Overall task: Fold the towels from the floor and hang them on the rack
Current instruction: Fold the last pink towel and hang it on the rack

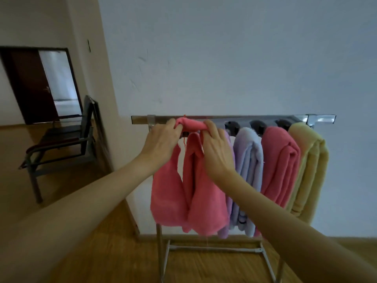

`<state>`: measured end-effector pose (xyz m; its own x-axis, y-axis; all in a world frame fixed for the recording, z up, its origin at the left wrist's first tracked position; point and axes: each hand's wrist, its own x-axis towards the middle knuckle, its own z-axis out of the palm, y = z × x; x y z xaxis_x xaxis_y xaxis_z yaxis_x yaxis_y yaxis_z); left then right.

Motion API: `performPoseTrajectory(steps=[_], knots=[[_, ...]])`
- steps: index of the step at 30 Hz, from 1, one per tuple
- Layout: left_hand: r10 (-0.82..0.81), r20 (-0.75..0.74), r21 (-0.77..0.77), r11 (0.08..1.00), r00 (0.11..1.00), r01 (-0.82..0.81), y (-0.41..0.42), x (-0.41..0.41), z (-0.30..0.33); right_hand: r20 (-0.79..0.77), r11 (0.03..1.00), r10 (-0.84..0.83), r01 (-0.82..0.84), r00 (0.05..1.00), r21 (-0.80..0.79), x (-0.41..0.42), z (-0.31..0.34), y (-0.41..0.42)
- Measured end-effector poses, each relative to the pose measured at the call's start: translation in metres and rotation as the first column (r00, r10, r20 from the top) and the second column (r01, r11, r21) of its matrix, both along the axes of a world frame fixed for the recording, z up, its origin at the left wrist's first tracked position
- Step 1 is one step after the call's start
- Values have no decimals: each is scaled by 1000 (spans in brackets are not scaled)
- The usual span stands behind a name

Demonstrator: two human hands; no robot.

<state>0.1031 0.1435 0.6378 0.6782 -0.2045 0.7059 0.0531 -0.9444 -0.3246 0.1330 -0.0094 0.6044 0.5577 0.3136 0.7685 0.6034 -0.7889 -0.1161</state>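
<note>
Nearest you, at about 7 and 5 o'clock, your two forearms reach up and meet at the rack's top bar point(206, 118). Your left hand point(161, 139) has its fingers curled round the bunched top of the pink towel point(189, 180), and your right hand point(216, 146) pinches the same bunch just beside it; both hands are narrow and holding cloth, close together at the bar.

That pink towel sits at the centre, draped over the bar with two loose lobes hanging down toward 6 o'clock. It looks light, soft and limp, so I judge it will sag and slide wherever you are not holding it; the fleece should grip the metal a little, but an uneven drape could pull it off to the heavier side. Take hold at the fold line on top, hands spread wider apart, and even out the two hanging halves. A loose thread shows near the top; avoid tugging it.

Toward 3 o'clock, past your right hand, hang a lilac towel point(229, 170), partly hidden, then a pale blue towel point(247, 170), another pink folded towel point(280, 160) and a yellow towel point(306, 170), each touching its neighbour.

Farther off at 9 o'clock stands a dark metal chair point(61, 144), with a doorway point(59, 82) beyond.
</note>
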Motion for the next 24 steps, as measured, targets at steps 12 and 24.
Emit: performPoseTrajectory(steps=[12,24], knots=[[-189,156,68,981,969,181,-8,37,-28,-285,986,147,-119,947,112,16,-49,-11],[-403,122,-306,854,907,421,8,24,-100,-175,963,254,-266,951,-49,42,-101,-32]])
